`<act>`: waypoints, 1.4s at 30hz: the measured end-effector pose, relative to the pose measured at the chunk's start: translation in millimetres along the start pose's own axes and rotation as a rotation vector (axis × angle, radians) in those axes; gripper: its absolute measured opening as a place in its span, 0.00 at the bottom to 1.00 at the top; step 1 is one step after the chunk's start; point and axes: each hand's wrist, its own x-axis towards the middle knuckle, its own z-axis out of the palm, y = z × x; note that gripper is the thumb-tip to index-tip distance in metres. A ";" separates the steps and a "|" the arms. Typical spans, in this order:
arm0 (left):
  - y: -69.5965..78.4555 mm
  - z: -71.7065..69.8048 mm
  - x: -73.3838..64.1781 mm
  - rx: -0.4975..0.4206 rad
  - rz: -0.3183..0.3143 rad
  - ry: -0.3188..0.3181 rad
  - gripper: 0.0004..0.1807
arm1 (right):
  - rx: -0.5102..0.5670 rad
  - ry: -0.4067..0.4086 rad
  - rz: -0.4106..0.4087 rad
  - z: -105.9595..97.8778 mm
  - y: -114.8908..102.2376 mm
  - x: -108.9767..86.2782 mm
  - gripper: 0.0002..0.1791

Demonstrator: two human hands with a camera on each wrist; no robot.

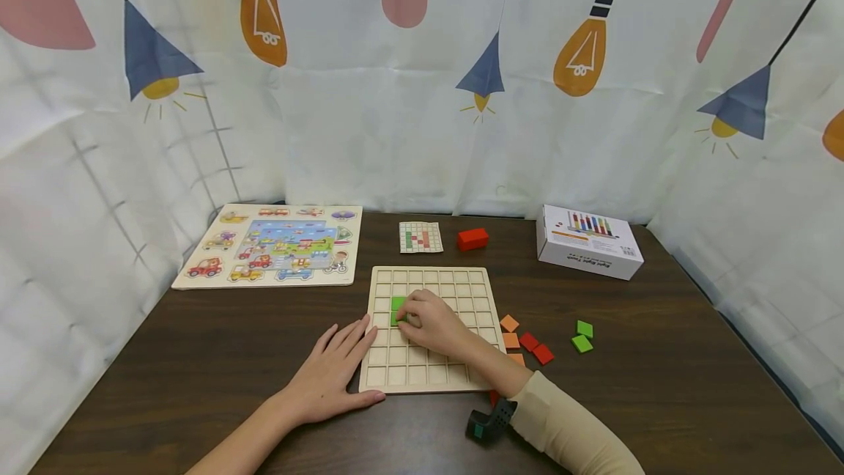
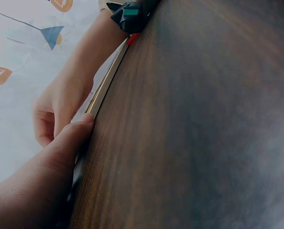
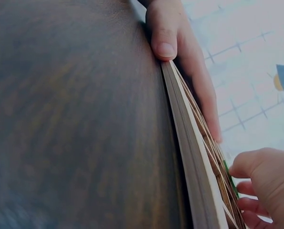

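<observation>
A wooden grid board lies on the table, its cells framed by raised strips. Two green square tiles sit towards its left side, an upper one and a lower one partly hidden by fingers. My right hand reaches over the board and pinches the lower green tile with curled fingers; green also shows by the fingertips in the right wrist view. My left hand lies with straight, spread fingers at the board's left edge, its thumb touching the near corner.
Right of the board lie orange tiles, red tiles and two green tiles. Behind it are a small pattern card and a red block or stack. A picture puzzle lies back left, a white box back right.
</observation>
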 end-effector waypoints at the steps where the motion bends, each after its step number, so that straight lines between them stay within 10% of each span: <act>1: 0.2 -0.1 0.1 -0.001 0.001 0.002 0.51 | 0.000 0.000 -0.001 -0.2 0.0 -0.1 0.02; 42: -1.7 0.8 -0.5 -0.006 0.015 0.021 0.51 | 0.018 0.124 0.128 -65.8 23.5 -36.9 0.07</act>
